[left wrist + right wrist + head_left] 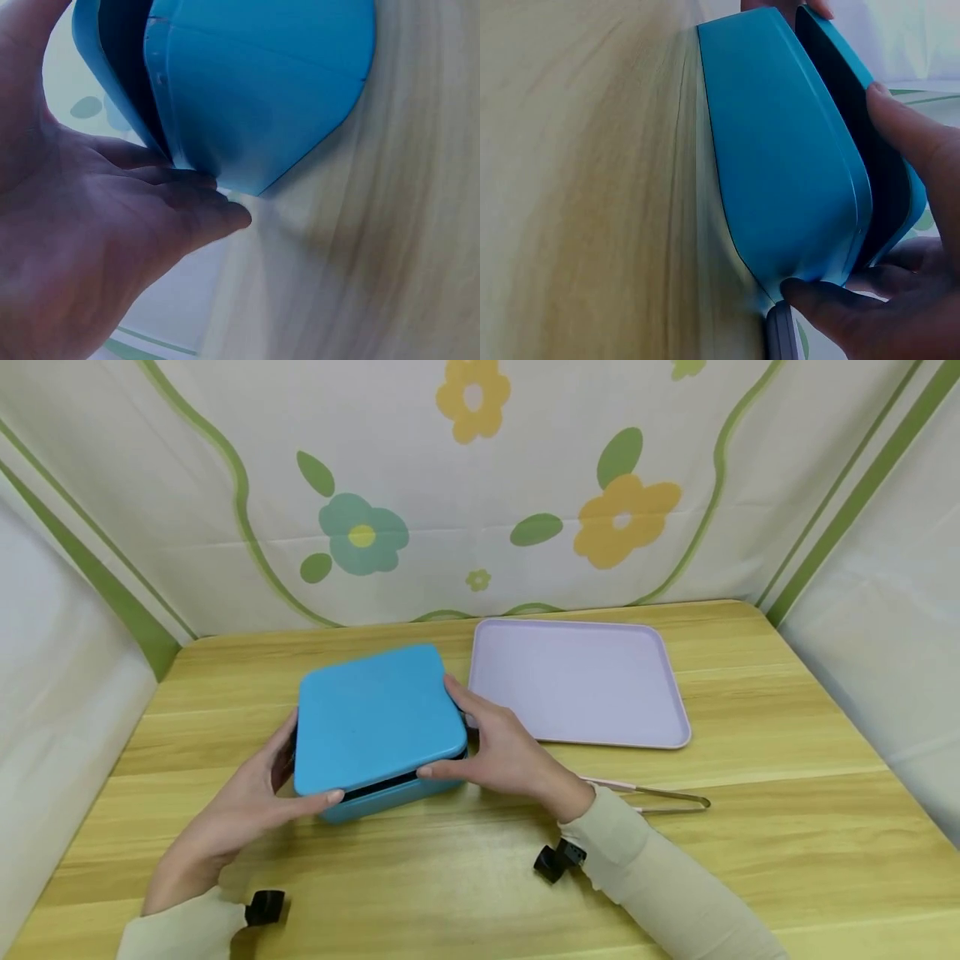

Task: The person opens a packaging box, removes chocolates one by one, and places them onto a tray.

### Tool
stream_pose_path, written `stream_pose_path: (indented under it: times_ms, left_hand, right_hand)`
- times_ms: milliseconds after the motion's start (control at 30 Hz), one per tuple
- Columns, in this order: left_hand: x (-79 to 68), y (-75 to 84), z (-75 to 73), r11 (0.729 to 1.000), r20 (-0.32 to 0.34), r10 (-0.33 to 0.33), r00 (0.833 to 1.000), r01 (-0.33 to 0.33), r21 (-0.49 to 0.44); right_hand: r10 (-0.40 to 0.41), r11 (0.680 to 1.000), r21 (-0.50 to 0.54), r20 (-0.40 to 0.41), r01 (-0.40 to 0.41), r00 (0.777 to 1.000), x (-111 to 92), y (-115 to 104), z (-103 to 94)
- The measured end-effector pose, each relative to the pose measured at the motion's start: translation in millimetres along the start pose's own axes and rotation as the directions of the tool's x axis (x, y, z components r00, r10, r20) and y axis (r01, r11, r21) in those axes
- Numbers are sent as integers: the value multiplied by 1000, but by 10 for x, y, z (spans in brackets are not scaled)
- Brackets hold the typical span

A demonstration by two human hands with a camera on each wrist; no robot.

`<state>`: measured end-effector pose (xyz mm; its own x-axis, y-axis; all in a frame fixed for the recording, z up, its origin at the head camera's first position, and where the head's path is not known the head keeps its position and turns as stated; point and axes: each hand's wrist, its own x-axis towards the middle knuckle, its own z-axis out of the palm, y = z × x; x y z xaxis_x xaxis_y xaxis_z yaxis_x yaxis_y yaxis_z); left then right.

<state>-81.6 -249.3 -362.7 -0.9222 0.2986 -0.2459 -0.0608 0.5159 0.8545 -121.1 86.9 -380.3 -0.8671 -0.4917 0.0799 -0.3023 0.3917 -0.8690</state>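
Note:
A blue box (390,797) with rounded corners sits on the left half of the table. Its blue lid (378,714) is slightly raised at the front, leaving a dark gap that narrows towards the back in the left wrist view. My left hand (243,797) holds the left side, thumb on the lid's front edge, fingers along the side wall. On the right side, my right hand (506,752) grips the lid with its thumb at the front edge, other fingers at the side and corner. The box's inside is too dark to make out.
A pale purple tray (577,681) lies flat behind and to the right of the box. Tongs (671,795) with pinkish grips lie on the wooden table (780,827), partly hidden by the right forearm. A flower-patterned cloth (420,585) hangs behind the table.

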Motion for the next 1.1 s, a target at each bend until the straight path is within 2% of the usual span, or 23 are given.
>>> stream_pose_path:
  times_ms: [100, 233, 467, 667, 800, 900, 1100]
  left_hand:
    - [5, 28, -46, 1000, 0, 8, 1000, -8, 23]
    - [27, 82, -122, 999, 2, 23, 1000, -23, 46]
    - [83, 178, -265, 991, 40, -50, 998, 44, 124]
    - [90, 195, -324, 983, 39, -70, 997, 62, 170]
    - [98, 165, -336, 983, 28, -86, 996, 80, 162]
    - [110, 128, -334, 987, 14, -72, 997, 69, 149]
    - [147, 53, -315, 1000, -17, 20, 1000, -20, 6]
  right_hand:
    - [12, 1000, -21, -17, -13, 1000, 9, -20, -18]
    - [35, 999, 4, -45, -34, 998, 33, -63, -54]
    - [72, 997, 2, -46, -72, 996, 83, -143, -98]
    - [85, 996, -26, -45, -86, 995, 143, -210, -162]
    - [98, 994, -34, -43, -99, 994, 178, -262, -195]
    - [126, 992, -12, -55, -127, 990, 189, -298, -190]
    - [201, 979, -7, -103, -203, 974, 257, -372, -180]
